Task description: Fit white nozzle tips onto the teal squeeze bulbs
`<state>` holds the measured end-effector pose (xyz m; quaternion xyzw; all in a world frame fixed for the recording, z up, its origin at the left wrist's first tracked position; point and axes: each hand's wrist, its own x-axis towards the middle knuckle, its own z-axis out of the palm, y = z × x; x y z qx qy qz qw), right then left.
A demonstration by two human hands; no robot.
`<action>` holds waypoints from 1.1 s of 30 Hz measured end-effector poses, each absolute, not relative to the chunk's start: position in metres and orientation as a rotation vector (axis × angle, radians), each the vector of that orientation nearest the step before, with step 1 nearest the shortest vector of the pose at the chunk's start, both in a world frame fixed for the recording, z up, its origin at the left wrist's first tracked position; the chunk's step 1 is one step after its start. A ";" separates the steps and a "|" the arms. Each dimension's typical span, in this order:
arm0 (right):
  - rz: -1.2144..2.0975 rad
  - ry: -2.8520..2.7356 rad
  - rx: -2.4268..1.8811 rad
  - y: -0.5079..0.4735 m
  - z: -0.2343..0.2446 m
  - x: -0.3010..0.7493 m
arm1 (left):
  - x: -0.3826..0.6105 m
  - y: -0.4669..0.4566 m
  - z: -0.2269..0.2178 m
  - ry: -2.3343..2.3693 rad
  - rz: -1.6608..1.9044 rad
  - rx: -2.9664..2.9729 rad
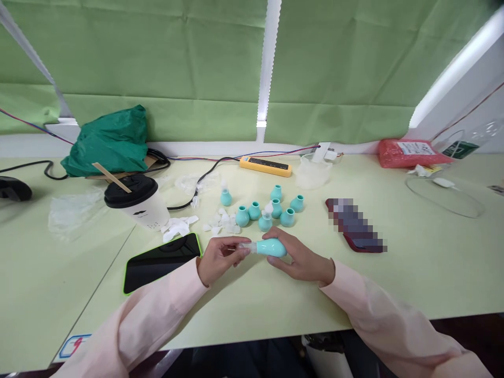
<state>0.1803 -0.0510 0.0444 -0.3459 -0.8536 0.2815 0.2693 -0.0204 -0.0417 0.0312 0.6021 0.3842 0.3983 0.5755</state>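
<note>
A teal squeeze bulb (271, 247) with a clear nozzle (249, 246) lies sideways between my hands above the table. My right hand (301, 258) is closed round the bulb's rounded end. Thumb and fingers of my left hand (221, 257) pinch the clear nozzle on the other side. Just beyond my hands stand several more teal bulbs (242, 216), most with open necks. A lone teal bulb (226, 197) at the back has a clear tip on its neck, and so does a nearer bulb (265, 222). Small whitish translucent pieces (223, 222) lie in a pile to their left.
A phone with a green edge (163, 262) lies beside my left forearm. A lidded paper cup (146, 210) and crumpled tissue (180, 227) are behind it. Another phone (356, 226) lies at right. A yellow power strip (265, 166), cables and a green bag (108, 142) line the back.
</note>
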 end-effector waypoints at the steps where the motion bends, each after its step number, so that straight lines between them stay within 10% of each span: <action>1: 0.805 -2.283 -0.942 -0.051 0.044 0.180 | -0.020 -0.042 0.030 0.896 0.936 1.425; 33: 1.878 -1.819 -0.981 -0.038 0.040 0.183 | -0.027 -0.040 0.016 0.658 1.253 2.618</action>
